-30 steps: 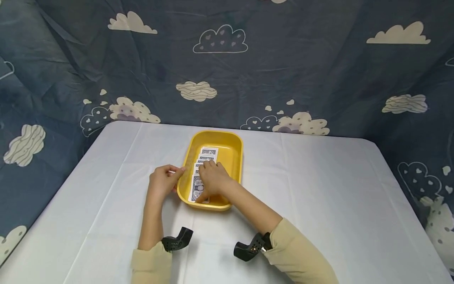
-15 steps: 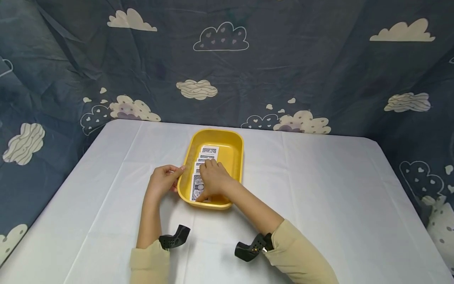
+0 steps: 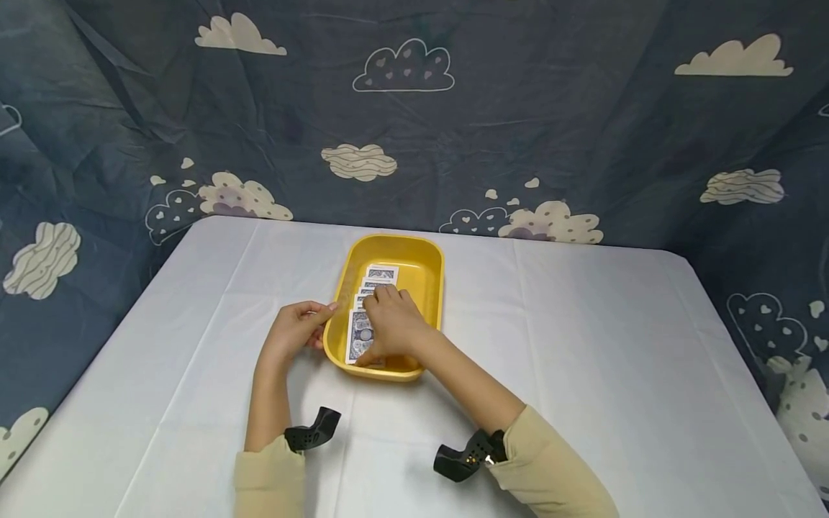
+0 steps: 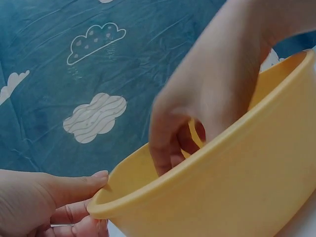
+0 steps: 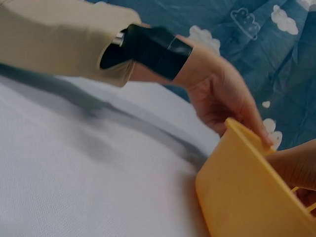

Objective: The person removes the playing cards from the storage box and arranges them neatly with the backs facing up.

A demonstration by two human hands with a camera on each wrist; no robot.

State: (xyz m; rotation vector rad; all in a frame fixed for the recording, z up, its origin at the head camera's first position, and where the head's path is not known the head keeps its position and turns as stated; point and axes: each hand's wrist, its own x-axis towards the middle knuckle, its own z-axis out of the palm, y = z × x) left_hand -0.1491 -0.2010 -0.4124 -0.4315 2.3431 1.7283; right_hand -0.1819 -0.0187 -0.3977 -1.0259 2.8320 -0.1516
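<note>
A yellow plastic tub (image 3: 430, 270) stands on the white table. In it, a column of overlapping playing cards (image 3: 382, 273) lies face down with patterned backs showing. My left hand (image 3: 296, 332) pinches the tub's left rim between thumb and fingers; the left wrist view shows that thumb (image 4: 81, 187) on top of the rim. Inside the tub my right hand (image 3: 395, 324) grips the nearest playing card (image 3: 360, 337), thumb at its near edge and curled fingers towards its far edge. That hand hides the card's right part. In the left wrist view, the tub wall hides the right fingertips.
A white cloth covers the table (image 3: 583, 360). Behind it hangs a dark blue curtain (image 3: 414, 129) with cloud prints. Black cameras sit on both wrists, the left camera (image 3: 314, 429) and the right camera (image 3: 469, 457), over beige sleeves.
The nearest card has shifted slightly away from me and covers more of the card behind it, the right fingers moving with it. The left hand stays on the rim; its forearm swings slightly left.
</note>
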